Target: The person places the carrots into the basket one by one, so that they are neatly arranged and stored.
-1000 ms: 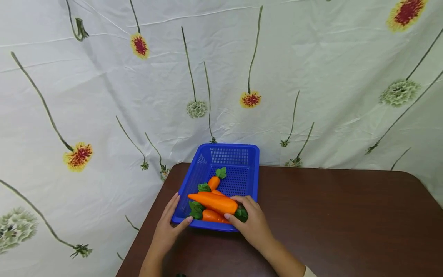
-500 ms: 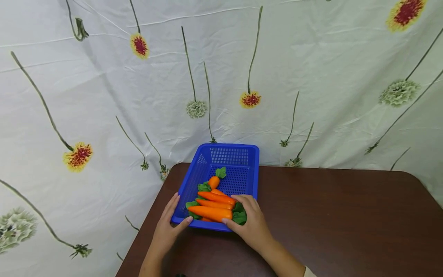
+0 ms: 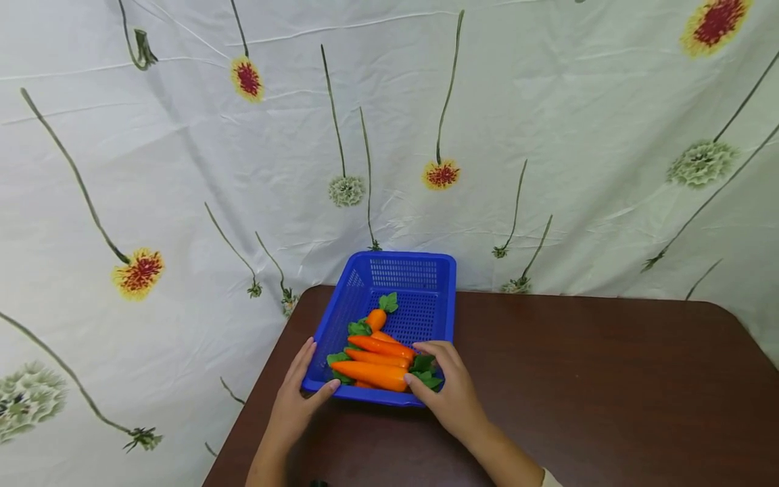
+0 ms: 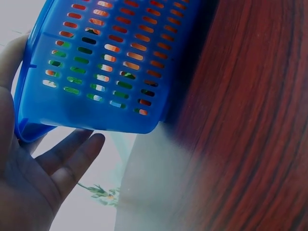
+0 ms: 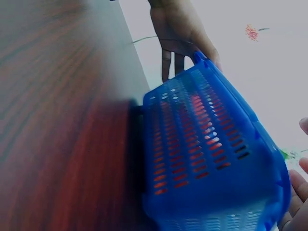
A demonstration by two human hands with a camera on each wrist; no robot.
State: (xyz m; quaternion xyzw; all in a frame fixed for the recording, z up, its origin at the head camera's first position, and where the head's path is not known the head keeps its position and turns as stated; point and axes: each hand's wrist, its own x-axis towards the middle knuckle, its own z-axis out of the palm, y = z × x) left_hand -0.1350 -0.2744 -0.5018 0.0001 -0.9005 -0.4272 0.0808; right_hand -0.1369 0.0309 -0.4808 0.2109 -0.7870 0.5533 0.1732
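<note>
A blue plastic basket stands on the table with several orange carrots with green leaves in its near half. The frontmost carrot lies crosswise by the near wall, its leaves to the right. My right hand hovers over that leafy end, thumb and fingers spread apart around it; in the right wrist view its fingers show beyond the basket rim. At the near left corner my left hand touches the basket, thumb on the near rim, fingers straight along the left side, as the left wrist view shows.
Behind the basket hangs a white cloth printed with flowers. The dark brown table extends to the right. A small dark object shows at the bottom edge.
The frontmost carrot came down from a raised position into the basket beside the others. My right hand has let go of it and shifted slightly right. My left hand stayed put.
</note>
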